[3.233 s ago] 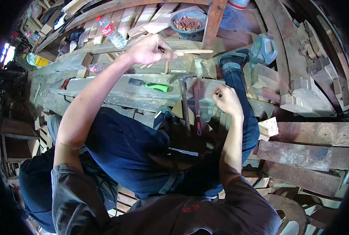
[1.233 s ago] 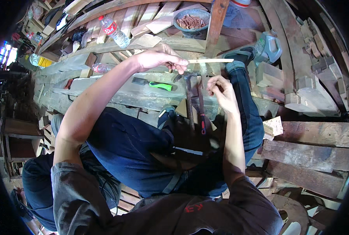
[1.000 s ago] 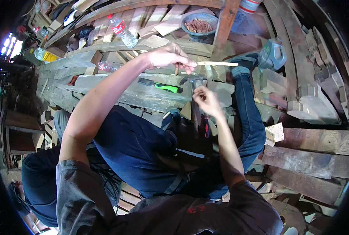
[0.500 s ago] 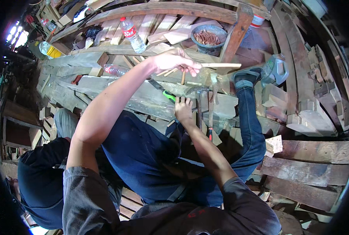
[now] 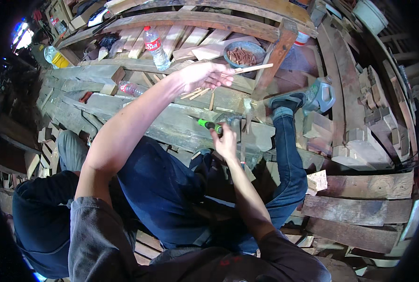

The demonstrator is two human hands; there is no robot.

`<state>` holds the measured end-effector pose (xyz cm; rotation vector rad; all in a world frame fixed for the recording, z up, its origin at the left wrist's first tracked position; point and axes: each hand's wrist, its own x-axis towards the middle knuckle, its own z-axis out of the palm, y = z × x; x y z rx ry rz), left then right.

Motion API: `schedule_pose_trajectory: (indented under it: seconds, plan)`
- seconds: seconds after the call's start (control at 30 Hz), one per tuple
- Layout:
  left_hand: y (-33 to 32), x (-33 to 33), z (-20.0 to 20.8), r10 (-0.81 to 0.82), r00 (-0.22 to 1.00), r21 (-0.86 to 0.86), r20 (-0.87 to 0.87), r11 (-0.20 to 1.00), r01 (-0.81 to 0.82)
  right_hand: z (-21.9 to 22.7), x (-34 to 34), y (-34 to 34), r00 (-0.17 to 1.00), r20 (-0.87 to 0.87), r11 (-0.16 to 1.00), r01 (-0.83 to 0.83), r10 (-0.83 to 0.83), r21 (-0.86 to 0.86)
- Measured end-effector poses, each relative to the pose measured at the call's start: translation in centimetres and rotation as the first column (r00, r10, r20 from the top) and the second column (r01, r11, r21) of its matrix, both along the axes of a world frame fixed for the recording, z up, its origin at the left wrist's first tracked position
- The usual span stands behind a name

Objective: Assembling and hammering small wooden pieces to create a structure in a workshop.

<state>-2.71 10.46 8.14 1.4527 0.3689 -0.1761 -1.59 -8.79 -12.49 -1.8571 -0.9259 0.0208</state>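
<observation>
My left hand (image 5: 204, 76) is raised over the bench and pinches a thin wooden stick (image 5: 256, 68), whose pale end points right. My right hand (image 5: 226, 141), lower and nearer to me, is closed round the green and black handle of a chisel (image 5: 210, 125). The chisel's blade end points left over the bench plank (image 5: 157, 117) and is hard to make out. Beside the right hand lies a hammer (image 5: 229, 117) with a dark head. Another long-handled tool with a pale metal head (image 5: 248, 107) rests just to its right. Several thin sticks (image 5: 197, 93) lie beneath my left hand.
A bowl of short brown wood pieces (image 5: 242, 55) stands at the back, near a wooden post (image 5: 277, 54). Plastic bottles (image 5: 156, 49) stand and lie to the left. A jug (image 5: 320, 95) sits by my right foot. Another person's dark-clothed leg (image 5: 45, 221) is at lower left.
My right hand has closed round the chisel's handle and shifted its blade. My left hand, still holding the stick, has moved slightly left; the stick now tilts upward to the right.
</observation>
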Motion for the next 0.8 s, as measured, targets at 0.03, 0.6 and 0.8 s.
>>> schedule_pose_trajectory:
  seconds: [0.03, 0.6, 0.8]
  plan:
    - [0.0, -0.1, 0.3, 0.027, 0.999, 0.006, -0.041, 1.000, -0.027, 1.1, 0.3, -0.6, 0.997, -0.074, 1.000, 0.008, -0.010, -0.023]
    - [0.0, -0.1, -1.6, -0.169, 0.947, 0.162, -0.273, 0.962, 0.219, 12.7, 6.2, -10.7, 0.930, -0.365, 0.625, 0.265, 0.035, 0.734]
    - [-0.1, 0.0, -3.4, -0.272, 0.899, 0.217, -0.344, 0.908, 0.358, 12.7, 7.8, -14.9, 0.752, -0.460, 0.331, 0.332, 0.472, 0.883]
